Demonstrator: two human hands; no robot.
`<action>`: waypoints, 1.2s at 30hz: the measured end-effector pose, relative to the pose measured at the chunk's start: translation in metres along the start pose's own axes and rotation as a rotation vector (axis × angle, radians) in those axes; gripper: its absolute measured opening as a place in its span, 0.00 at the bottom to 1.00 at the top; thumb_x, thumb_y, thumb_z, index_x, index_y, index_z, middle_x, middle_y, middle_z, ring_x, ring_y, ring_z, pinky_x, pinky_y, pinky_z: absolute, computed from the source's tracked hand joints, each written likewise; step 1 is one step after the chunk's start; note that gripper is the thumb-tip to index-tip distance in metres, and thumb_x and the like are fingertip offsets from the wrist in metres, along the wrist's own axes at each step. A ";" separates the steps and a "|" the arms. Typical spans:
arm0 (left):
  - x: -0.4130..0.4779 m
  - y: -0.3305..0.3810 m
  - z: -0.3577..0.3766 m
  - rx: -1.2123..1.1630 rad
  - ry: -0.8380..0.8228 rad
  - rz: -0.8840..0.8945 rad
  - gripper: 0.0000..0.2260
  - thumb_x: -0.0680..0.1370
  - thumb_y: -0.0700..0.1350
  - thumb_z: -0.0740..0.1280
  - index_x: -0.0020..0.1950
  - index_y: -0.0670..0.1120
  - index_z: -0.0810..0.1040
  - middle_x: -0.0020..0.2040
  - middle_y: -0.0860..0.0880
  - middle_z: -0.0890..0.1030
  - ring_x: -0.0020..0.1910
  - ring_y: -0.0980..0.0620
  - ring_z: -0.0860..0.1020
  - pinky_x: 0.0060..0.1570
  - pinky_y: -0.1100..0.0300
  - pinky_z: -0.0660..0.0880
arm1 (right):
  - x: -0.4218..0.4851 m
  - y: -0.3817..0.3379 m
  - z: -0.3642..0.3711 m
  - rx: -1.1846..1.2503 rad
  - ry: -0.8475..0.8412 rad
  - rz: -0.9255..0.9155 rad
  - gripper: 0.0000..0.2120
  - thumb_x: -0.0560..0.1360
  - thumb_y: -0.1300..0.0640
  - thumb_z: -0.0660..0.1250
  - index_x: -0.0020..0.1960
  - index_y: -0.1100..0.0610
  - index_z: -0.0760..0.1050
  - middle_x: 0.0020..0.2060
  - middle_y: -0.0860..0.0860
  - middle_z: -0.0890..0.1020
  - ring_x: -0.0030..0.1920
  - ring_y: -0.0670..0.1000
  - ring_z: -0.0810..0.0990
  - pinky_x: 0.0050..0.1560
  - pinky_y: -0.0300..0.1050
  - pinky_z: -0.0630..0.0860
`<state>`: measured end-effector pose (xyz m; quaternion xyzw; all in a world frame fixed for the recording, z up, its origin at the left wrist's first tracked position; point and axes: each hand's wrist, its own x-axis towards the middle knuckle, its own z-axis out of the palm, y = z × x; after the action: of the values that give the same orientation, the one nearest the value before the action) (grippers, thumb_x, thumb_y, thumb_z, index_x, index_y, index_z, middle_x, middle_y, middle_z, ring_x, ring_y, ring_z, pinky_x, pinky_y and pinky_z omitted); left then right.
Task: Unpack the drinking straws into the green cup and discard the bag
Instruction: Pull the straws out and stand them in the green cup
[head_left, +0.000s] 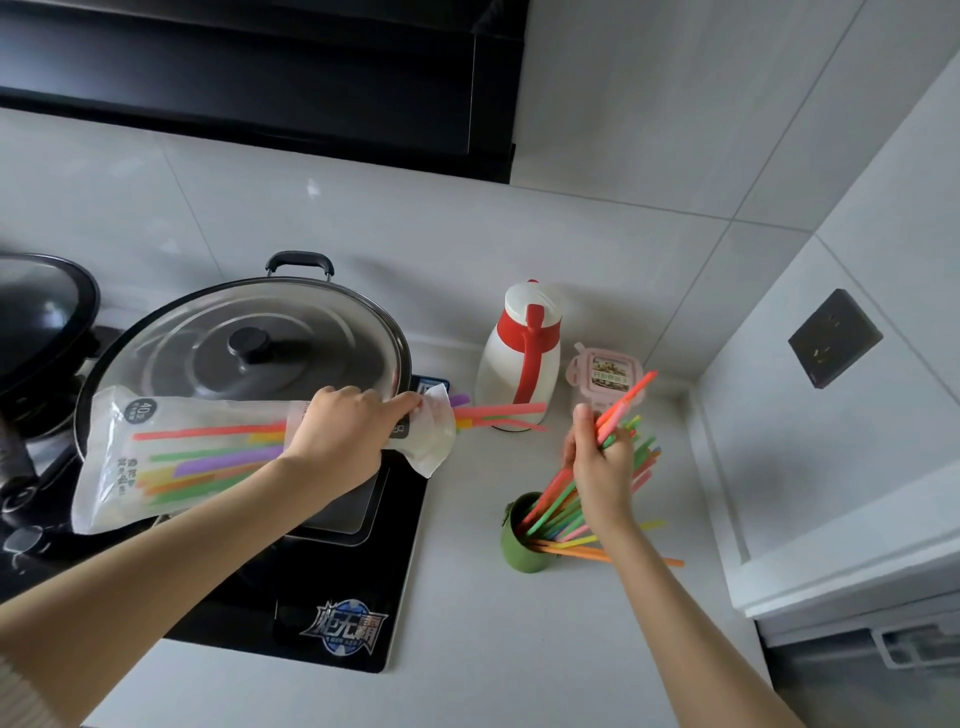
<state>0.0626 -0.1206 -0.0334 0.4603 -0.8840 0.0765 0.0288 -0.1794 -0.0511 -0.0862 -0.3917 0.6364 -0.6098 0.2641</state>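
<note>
My left hand (345, 434) grips the clear plastic straw bag (171, 457) near its open end and holds it level over the stove. Coloured straws remain inside the bag, and a few pink and purple straw ends (501, 410) stick out of the opening to the right. My right hand (597, 467) grips a bundle of coloured straws (621, 410) whose lower ends stand in the green cup (519, 545) on the white counter. Several straws in the cup lean out to the right over its rim.
A large lidded steel pot (249, 343) sits on the black induction cooker (332, 592) under the bag. A white-and-red thermos jug (522, 358) and a pink lidded container (605, 376) stand behind the cup. A black wok (36, 317) is far left; a wall socket (834, 338) at right.
</note>
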 end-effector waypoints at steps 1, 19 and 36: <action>0.001 0.000 0.000 -0.010 0.004 0.000 0.27 0.72 0.38 0.63 0.69 0.53 0.62 0.45 0.47 0.80 0.43 0.45 0.77 0.42 0.55 0.71 | 0.002 0.001 -0.001 -0.017 -0.010 0.012 0.25 0.79 0.52 0.60 0.28 0.65 0.68 0.22 0.56 0.72 0.24 0.49 0.71 0.32 0.41 0.71; 0.004 0.015 -0.017 -0.076 0.148 0.095 0.29 0.60 0.34 0.71 0.61 0.48 0.74 0.33 0.45 0.79 0.30 0.42 0.77 0.30 0.56 0.71 | -0.001 -0.050 -0.044 -0.496 0.279 -0.524 0.17 0.78 0.53 0.56 0.50 0.65 0.78 0.44 0.53 0.82 0.46 0.50 0.78 0.49 0.34 0.69; 0.009 0.061 -0.032 -0.125 0.271 0.211 0.35 0.58 0.38 0.73 0.62 0.51 0.66 0.37 0.46 0.81 0.33 0.42 0.78 0.32 0.55 0.75 | -0.023 -0.081 0.009 0.608 0.065 0.359 0.16 0.78 0.49 0.61 0.57 0.58 0.79 0.54 0.51 0.84 0.56 0.49 0.81 0.62 0.48 0.73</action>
<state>0.0067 -0.0880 -0.0071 0.3480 -0.9183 0.0854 0.1682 -0.1444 -0.0332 -0.0110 -0.1576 0.4927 -0.7272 0.4512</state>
